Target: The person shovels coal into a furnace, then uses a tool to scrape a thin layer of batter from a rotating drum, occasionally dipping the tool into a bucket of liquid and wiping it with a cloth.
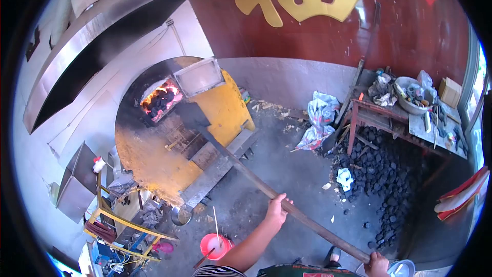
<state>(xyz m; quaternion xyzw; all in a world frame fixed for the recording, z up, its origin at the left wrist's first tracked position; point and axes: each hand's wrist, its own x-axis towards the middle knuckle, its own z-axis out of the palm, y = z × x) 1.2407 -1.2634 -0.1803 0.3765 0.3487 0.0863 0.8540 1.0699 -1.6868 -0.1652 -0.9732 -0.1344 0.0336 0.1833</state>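
Observation:
A long-handled shovel [246,172] slants across the view, its dark flat blade [192,115] close in front of the furnace mouth. My left hand [277,210] is wrapped round the middle of the wooden handle. Near the handle's lower end, my right hand [376,265] grips it at the bottom right. Coals glow orange with flame inside the open furnace mouth [161,100]. Its square metal door [199,77] is swung aside to the right. Yellow paint, scorched dark in places, covers the furnace front [218,102].
A coal heap [387,182] lies right, below a cluttered wooden table [379,110] bearing a metal basin [414,96]. A red bucket [216,246] with sticks stands near my left arm. Left of it is a yellow metal frame [133,220]. A hood [113,36] overhangs the furnace side.

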